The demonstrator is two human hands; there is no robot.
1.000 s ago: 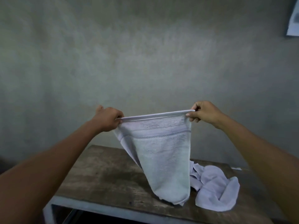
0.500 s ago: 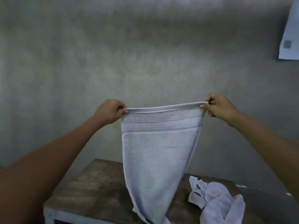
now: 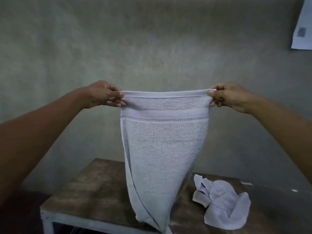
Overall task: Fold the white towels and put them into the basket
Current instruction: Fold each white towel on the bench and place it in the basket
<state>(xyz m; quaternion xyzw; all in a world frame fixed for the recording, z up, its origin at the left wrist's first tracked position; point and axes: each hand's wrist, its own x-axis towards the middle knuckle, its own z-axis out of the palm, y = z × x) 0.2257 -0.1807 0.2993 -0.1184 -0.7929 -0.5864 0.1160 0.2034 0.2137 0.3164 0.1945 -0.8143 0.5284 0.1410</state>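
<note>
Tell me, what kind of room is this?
Probably a plain utility or laundry room: a bare grey wall, a worn wooden table with a crumpled towel, and the left hand and right hand holding up a white towel.

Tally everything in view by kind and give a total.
towels: 2, held towel and crumpled towel
hands: 2, left hand and right hand
table: 1
paper on the wall: 1
total: 6
</note>
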